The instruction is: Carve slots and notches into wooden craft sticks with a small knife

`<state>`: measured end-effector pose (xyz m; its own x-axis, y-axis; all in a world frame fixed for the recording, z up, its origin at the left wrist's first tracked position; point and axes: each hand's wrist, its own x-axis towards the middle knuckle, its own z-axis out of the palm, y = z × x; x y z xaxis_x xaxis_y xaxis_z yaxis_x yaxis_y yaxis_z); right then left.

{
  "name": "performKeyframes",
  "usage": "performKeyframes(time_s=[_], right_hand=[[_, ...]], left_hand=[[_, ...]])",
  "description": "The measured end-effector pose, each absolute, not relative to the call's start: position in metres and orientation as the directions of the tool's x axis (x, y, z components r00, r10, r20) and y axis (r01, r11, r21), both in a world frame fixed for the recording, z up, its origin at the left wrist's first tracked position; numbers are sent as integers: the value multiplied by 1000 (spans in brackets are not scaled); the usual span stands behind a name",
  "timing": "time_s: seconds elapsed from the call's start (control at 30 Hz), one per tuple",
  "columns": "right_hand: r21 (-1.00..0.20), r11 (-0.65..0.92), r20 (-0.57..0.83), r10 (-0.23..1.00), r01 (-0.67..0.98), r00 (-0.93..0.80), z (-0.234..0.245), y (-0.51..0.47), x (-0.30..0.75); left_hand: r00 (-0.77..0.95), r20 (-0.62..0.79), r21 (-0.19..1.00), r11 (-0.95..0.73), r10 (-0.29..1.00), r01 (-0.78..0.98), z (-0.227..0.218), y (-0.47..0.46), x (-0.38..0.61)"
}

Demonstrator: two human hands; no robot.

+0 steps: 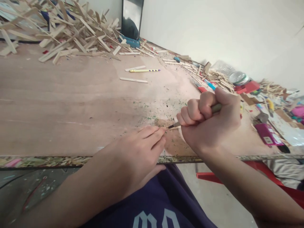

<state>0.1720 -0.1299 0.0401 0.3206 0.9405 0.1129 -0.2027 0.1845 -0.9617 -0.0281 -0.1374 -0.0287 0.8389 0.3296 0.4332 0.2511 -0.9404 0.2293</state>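
Note:
My left hand (140, 145) lies over the table's near edge, fingers close together. Its fingertips press a thin wooden stick (177, 127) against the tabletop, and most of the stick is hidden. Closed in a fist, my right hand (204, 118) grips a slim green-handled tool (216, 108). The tool's dark narrow tip points left and down, meeting the stick right beside my left fingertips. Whether that tip is a blade I cannot tell. Small green shavings (149, 118) are scattered around the spot, and a brownish patch (175, 142) shows on the wood beneath.
Wooden craft sticks (78, 31) form a big heap at the back left, beside an upright phone (131, 19). A yellow pencil (144, 70) lies mid-table near two loose sticks. Clutter on the right includes a plastic bottle (237, 77) and a purple box (268, 134).

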Motion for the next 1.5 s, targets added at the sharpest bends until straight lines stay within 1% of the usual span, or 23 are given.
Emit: performKeyframes(time_s=[0.2, 0.37, 0.43, 0.47, 0.5, 0.57, 0.6, 0.67, 0.77, 0.83, 0.93, 1.03, 1.1, 1.13, 1.2, 1.3, 1.37, 1.43, 1.5], right_hand=[[-964, 192, 141, 954, -181, 265, 42, -136, 166], [-983, 162, 150, 980, -91, 133, 43, -139, 157], [-981, 162, 141, 974, -111, 175, 43, -139, 155], [-978, 152, 114, 965, -147, 237, 42, -139, 154], [-959, 214, 153, 944, -187, 293, 41, -139, 154], [-966, 183, 125, 950, -185, 288, 40, -140, 154], [-959, 207, 142, 944, -196, 299, 39, -140, 154], [-948, 220, 129, 927, -232, 353, 38, -139, 155], [-962, 185, 119, 948, -203, 296, 37, -136, 156], [-952, 225, 147, 930, -205, 337, 37, -134, 156], [-958, 225, 135, 903, -179, 409, 37, -135, 153], [-962, 208, 115, 896, -178, 429, 38, -137, 154], [-964, 183, 92, 908, -192, 408, 38, -135, 158], [-964, 163, 65, 911, -210, 407, 38, -133, 161], [-957, 127, -7, 889, -262, 458, 37, -126, 168], [-931, 83, -137, 823, -356, 551, 35, -115, 177], [-910, 74, -200, 784, -409, 587, 34, -111, 180], [-900, 76, -219, 772, -430, 596, 33, -112, 181], [-908, 82, -187, 800, -411, 571, 32, -116, 181]], left_hand=[[838, 435, 226, -941, 329, 252, -31, -136, -29], [847, 411, 229, -938, 336, 261, -29, -137, -29], [854, 388, 240, -933, 347, 270, -27, -137, -28], [853, 388, 246, -931, 349, 269, -27, -137, -27], [855, 392, 251, -933, 341, 257, -27, -136, -27], [858, 395, 261, -935, 329, 239, -27, -135, -25], [857, 399, 263, -936, 325, 232, -27, -134, -25], [851, 415, 257, -938, 323, 231, -25, -133, -24], [841, 436, 248, -941, 321, 231, -22, -133, -23], [840, 436, 245, -941, 322, 233, -20, -133, -23], [836, 443, 239, -941, 325, 239, -19, -132, -21], [829, 441, 260, -933, 344, 249, -19, -133, -22], [828, 438, 271, -929, 351, 251, -21, -134, -22], [830, 433, 273, -928, 352, 251, -22, -134, -23], [838, 419, 277, -928, 351, 250, -23, -135, -24], [840, 419, 281, -929, 345, 242, -24, -137, -25], [839, 424, 277, -931, 341, 238, -23, -137, -26], [840, 424, 273, -932, 339, 238, -23, -137, -26], [839, 427, 271, -933, 337, 237, -22, -136, -25]])
